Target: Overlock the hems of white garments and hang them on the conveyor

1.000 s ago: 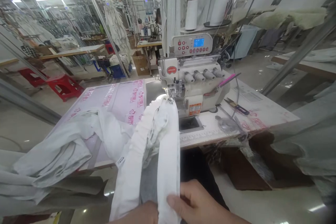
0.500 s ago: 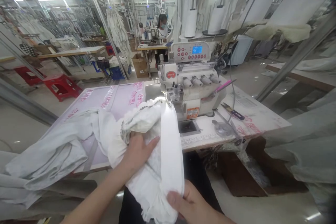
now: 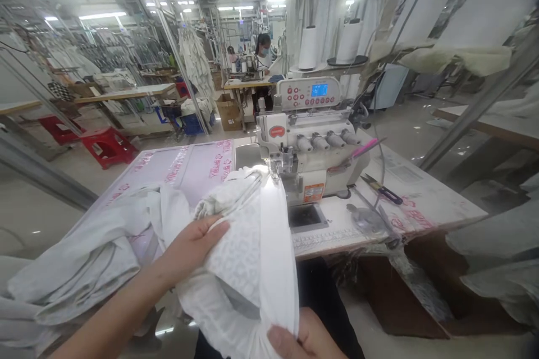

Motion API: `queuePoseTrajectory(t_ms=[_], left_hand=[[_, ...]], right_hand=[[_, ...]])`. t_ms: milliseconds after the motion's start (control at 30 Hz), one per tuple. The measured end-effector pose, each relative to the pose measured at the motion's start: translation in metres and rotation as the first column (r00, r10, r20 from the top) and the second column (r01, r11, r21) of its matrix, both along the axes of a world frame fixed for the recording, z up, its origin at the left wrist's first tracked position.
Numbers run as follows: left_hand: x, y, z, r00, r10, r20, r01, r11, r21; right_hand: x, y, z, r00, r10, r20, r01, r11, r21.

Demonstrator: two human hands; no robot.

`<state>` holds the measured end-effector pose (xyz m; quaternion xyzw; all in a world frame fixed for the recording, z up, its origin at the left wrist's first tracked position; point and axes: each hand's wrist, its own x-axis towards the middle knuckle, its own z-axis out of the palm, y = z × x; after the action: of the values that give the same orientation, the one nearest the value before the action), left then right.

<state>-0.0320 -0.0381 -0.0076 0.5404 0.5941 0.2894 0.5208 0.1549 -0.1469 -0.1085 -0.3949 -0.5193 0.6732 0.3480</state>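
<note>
A white garment (image 3: 236, 241) with a faint spotted pattern hangs from the needle area of the overlock sewing machine (image 3: 311, 140). Its smooth white band (image 3: 278, 247) runs from under the lit presser foot down toward my lap. My left hand (image 3: 200, 244) is closed on the garment's gathered edge, thumb on top, left of the band. Lower down, my right hand (image 3: 303, 336) pinches the band's near end between thumb and fingers. More pale fabric (image 3: 96, 252) lies bunched over the table's left side.
Thread snips (image 3: 383, 189) lie on the table right of the machine. White thread cones (image 3: 309, 47) stand behind it. An open brown box (image 3: 396, 297) sits below at right. Red stools (image 3: 107, 146) stand at left, and a masked co-worker (image 3: 263, 53) sits at a machine behind.
My left hand has moved left and slightly down, drawing the garment's edge aside and spreading the spotted fabric flatter. My right hand keeps its pinch on the band. The view has shifted slightly.
</note>
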Motion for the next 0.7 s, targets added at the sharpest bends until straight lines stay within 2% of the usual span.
queuePoseTrajectory(t_ms=[167, 300, 467, 600, 700], left_hand=[[0.000, 0.007, -0.002, 0.975, 0.006, -0.221, 0.038, 0.981, 0.192], [0.001, 0.016, 0.004, 0.962, 0.008, -0.275, 0.074, 0.955, 0.286], [0.000, 0.028, 0.007, 0.905, 0.034, -0.424, 0.149, 0.908, 0.392], [0.001, 0.044, 0.010, 0.833, 0.127, -0.538, 0.194, 0.843, 0.501], [0.004, 0.060, 0.013, 0.819, 0.175, -0.546, 0.188, 0.818, 0.544]], right_hand=[[0.000, 0.016, 0.011, 1.000, 0.012, 0.009, -0.013, 0.988, 0.156], [0.000, 0.029, 0.016, 0.999, -0.020, -0.031, 0.025, 0.990, 0.140], [0.002, 0.039, 0.018, 0.997, -0.052, -0.054, 0.058, 0.991, 0.120], [0.005, 0.058, 0.026, 0.995, -0.079, -0.058, 0.088, 0.984, 0.158], [0.007, 0.075, 0.030, 0.995, -0.089, -0.038, 0.095, 0.982, 0.165]])
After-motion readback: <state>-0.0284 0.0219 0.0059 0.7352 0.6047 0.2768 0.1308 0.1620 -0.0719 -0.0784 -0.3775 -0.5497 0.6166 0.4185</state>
